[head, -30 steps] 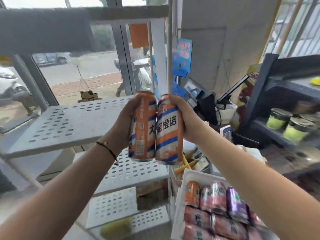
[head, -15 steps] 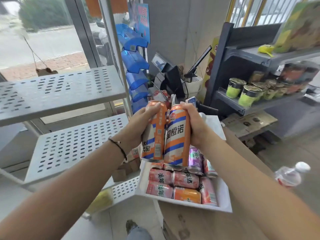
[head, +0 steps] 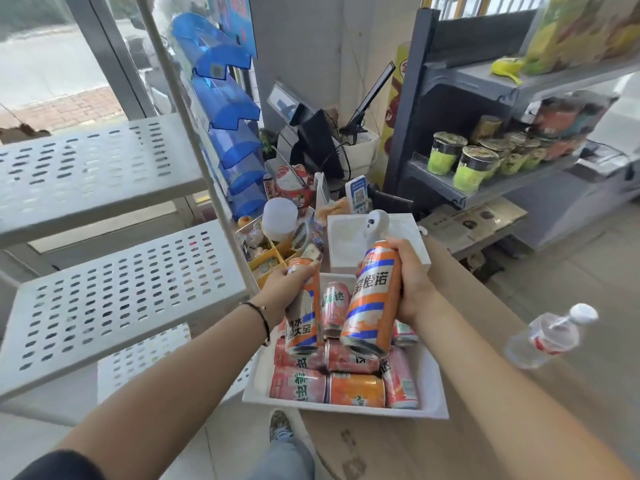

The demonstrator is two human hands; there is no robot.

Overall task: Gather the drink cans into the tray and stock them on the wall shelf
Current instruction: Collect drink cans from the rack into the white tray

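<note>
I have one tall orange, white and blue drink can (head: 304,308) in my left hand (head: 289,292) and a second tall orange, white and blue drink can (head: 374,299) in my right hand (head: 412,282); the fingers of each hand are wrapped round their can. Both cans hang tilted just above the white rectangular tray (head: 434,389), which sits at the edge of the brown surface (head: 485,341) and holds a jumble of short pink and orange cans (head: 356,389) lying on their sides.

I judge this to be the stocking step: the tray looks loaded, and the white perforated metal wall shelf (head: 114,289) to my left shows no cans on the tiers I can see. The next move calls for swinging both cans left over the middle tier, turning them upright, setting them down base first and side by side, then letting go. The angled upright post (head: 194,150) stands between tray and shelf, so I should steer round it.
</note>
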